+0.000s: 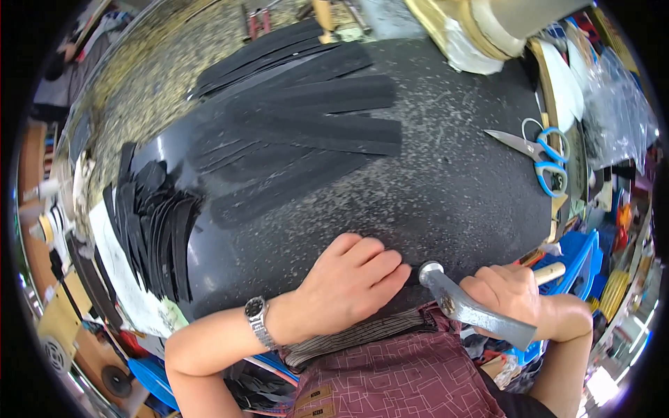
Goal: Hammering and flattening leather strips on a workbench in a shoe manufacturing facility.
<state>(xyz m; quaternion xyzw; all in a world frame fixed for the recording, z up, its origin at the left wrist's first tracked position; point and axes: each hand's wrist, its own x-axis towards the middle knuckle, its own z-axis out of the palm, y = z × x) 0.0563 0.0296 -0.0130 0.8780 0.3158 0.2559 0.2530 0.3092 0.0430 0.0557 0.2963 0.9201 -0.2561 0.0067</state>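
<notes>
Head view over a black speckled work slab (460, 174). My left hand (352, 279) lies flat, fingers pressed together and palm down, on a dark strip at the slab's near edge; the strip itself is mostly hidden beneath the hand, so I judge only that it is one of the black leather-like strips. My right hand (512, 292) is closed round the wooden handle of a hammer (463, 303), whose round steel face rests just beside my left fingertips, at the strip's end.

Progress, as judged from the layout: a fan of long black strips (306, 125) lies spread across the middle of the slab, and a denser stack of shorter curved black pieces (157, 230) sits at the left edge. Which of these are already hammered I cannot tell, since all look alike. Only the one strip is under the tool, so most of the pieces seem to be waiting or set aside.

Blue-handled scissors (543, 157) lie untouched, well apart, at the right
</notes>
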